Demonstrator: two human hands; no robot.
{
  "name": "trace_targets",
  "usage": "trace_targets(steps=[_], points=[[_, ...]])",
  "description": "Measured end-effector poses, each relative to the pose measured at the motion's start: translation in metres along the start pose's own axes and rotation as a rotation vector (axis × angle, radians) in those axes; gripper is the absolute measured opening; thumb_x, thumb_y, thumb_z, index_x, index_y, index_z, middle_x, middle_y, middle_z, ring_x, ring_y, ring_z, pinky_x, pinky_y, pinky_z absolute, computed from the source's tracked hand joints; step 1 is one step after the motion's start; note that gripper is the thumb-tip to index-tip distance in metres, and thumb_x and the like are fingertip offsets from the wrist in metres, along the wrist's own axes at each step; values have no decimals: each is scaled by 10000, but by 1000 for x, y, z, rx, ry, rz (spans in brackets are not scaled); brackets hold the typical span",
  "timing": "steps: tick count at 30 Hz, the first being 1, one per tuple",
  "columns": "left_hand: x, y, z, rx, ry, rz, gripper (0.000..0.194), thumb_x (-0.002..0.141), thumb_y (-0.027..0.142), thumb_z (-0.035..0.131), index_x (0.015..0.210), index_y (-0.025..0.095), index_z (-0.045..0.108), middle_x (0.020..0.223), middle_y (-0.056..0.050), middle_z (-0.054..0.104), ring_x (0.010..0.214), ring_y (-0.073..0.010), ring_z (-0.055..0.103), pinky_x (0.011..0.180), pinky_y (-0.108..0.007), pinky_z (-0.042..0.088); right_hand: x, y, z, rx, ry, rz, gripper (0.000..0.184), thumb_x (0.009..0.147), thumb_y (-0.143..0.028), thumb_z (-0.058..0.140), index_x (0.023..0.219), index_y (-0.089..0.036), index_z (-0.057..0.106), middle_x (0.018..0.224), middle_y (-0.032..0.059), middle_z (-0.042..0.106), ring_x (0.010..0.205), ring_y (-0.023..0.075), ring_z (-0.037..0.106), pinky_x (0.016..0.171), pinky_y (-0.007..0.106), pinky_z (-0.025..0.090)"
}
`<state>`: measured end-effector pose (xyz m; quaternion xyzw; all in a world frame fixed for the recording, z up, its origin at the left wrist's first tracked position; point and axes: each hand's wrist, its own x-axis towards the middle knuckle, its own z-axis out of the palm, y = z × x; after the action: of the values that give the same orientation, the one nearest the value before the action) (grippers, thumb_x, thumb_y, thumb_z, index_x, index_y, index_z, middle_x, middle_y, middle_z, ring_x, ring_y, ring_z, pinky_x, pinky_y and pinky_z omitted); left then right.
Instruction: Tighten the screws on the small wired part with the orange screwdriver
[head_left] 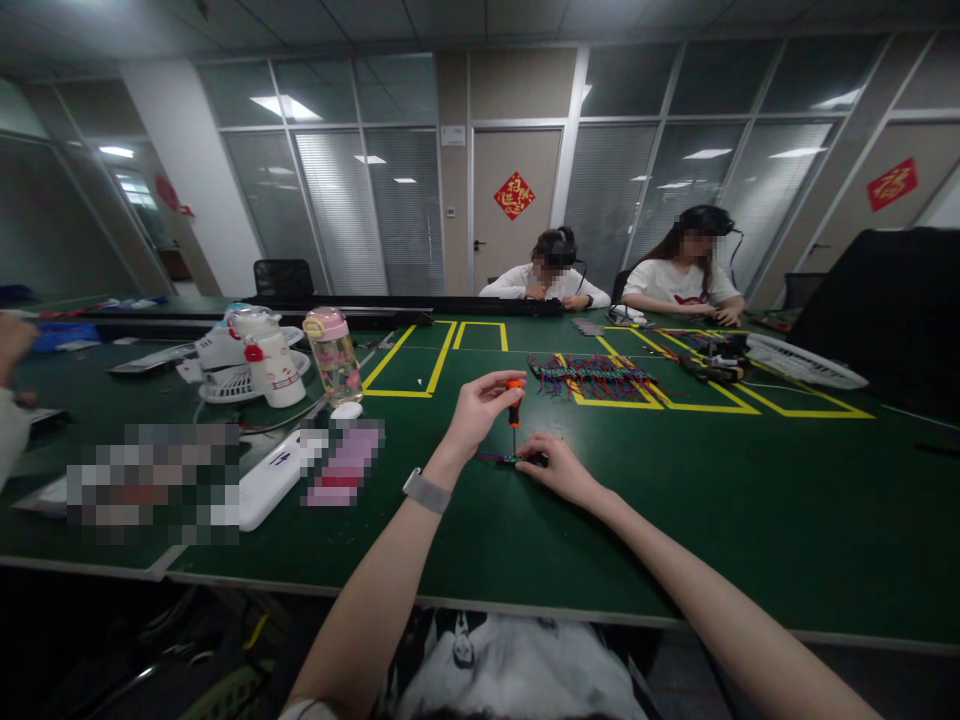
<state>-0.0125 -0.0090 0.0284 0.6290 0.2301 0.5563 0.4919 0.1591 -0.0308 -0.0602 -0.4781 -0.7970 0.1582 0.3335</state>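
My left hand (480,405) grips the orange and black handle of a screwdriver (514,404), which stands upright with its shaft pointing down. The tip meets a small dark terminal block (510,460) with a greenish top, lying on the green table. Thin purple and coloured wires (489,456) run out from its left side. My right hand (553,466) pinches the block's right end, fingers curled around it. Beyond my hands lies a long bundle of terminal blocks with red and blue wires (600,376).
Yellow tape outlines (397,393) mark the green table (720,500). To the left are a white jug (274,365), a pink-lidded bottle (334,350), a white power bank-like case (274,480) and a white mouse-like object (346,412). Two people sit across; another person's arm shows at far left.
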Motion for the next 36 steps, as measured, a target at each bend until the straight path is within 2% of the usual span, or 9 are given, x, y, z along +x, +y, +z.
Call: trace_targets(steps=[5, 10, 13, 17, 20, 23, 26, 30, 36], points=[[4, -10, -3, 68, 92, 59, 236, 730, 249, 704, 952, 169, 687, 910, -48, 687, 823, -147, 643, 783, -282, 508, 0, -1, 0, -10, -2, 18, 101, 783, -221, 669, 863, -178, 711, 850, 53, 654, 828, 196, 582, 765, 326, 443], [-4, -5, 0, 601, 261, 286, 155, 845, 290, 597, 944, 192, 667, 970, -58, 614, 831, -159, 607, 742, -282, 504, 0, 0, 0, -16, -7, 8, 100, 785, -218, 668, 865, -176, 710, 847, 53, 648, 838, 197, 577, 779, 329, 438], [-10, -2, 5, 791, 180, 390, 287, 937, 262, 431, 1155, 197, 605, 1079, -89, 615, 998, -200, 592, 906, -362, 471, 1, -1, 0, -16, -10, 17, 102, 783, -216, 667, 867, -173, 708, 842, 53, 644, 837, 197, 575, 776, 328, 439], [-12, -2, 10, 596, -3, 371, 380, 947, 221, 394, 1311, 189, 500, 1271, -101, 588, 1173, -207, 548, 1019, -386, 424, 0, -2, -1, -12, -10, 18, 93, 780, -211, 664, 854, -173, 706, 840, 50, 645, 834, 196, 573, 773, 327, 439], [-12, 0, 13, 280, -125, 220, 353, 916, 242, 472, 1252, 189, 566, 1268, -101, 607, 1108, -211, 607, 938, -358, 494, 0, -3, -1, -4, -4, 14, 87, 779, -209, 664, 845, -171, 706, 832, 50, 646, 831, 198, 572, 771, 326, 441], [-11, 3, 14, 67, -164, 98, 303, 839, 256, 596, 1122, 164, 654, 1161, -113, 669, 1004, -218, 657, 880, -350, 521, 0, -2, -1, -1, -6, 10, 85, 784, -214, 660, 843, -176, 708, 827, 47, 644, 829, 198, 572, 765, 325, 439], [-8, 1, 11, -31, -89, 31, 265, 754, 239, 686, 1004, 154, 691, 1026, -100, 712, 944, -202, 667, 865, -342, 517, 0, -1, -1, 1, -7, 10, 89, 784, -218, 659, 848, -181, 709, 840, 47, 647, 836, 198, 572, 763, 325, 439], [-1, -7, 4, -56, 113, 41, 247, 695, 229, 729, 926, 161, 675, 922, -50, 694, 846, -148, 642, 796, -294, 512, 0, -1, 0, 8, -7, 9, 101, 782, -218, 665, 861, -177, 713, 850, 50, 651, 840, 197, 577, 769, 323, 440], [-2, -6, -2, 492, 288, 264, 177, 745, 278, 713, 886, 180, 669, 911, -37, 594, 814, -149, 591, 729, -267, 492, 0, -2, -1, -2, -18, 34, 105, 784, -211, 664, 868, -173, 712, 852, 53, 643, 845, 198, 575, 783, 331, 434]])
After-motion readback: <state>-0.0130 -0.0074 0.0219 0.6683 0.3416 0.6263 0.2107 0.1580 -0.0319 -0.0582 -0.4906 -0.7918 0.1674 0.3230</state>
